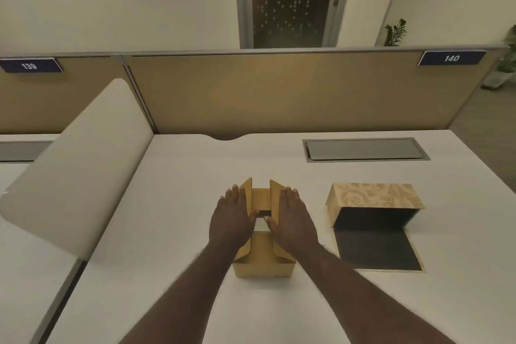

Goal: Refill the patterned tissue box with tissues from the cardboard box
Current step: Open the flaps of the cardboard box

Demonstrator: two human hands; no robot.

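A plain cardboard box (262, 267) stands on the white desk in front of me, its top flaps raised. My left hand (233, 218) lies flat against the left flap and my right hand (293, 220) against the right flap, thumbs meeting over the gap. White tissue (261, 223) shows between the thumbs inside the box. To the right lies the patterned tissue box (374, 195), tipped on its side, its dark inside facing me and its dark-lined lid (377, 251) folded flat on the desk.
The white desk (195, 301) ends at a tan partition (279, 92) behind. A grey cable hatch (365, 149) sits at the back right. A white curved divider (78, 170) rises on the left. The desk's right edge drops to the floor.
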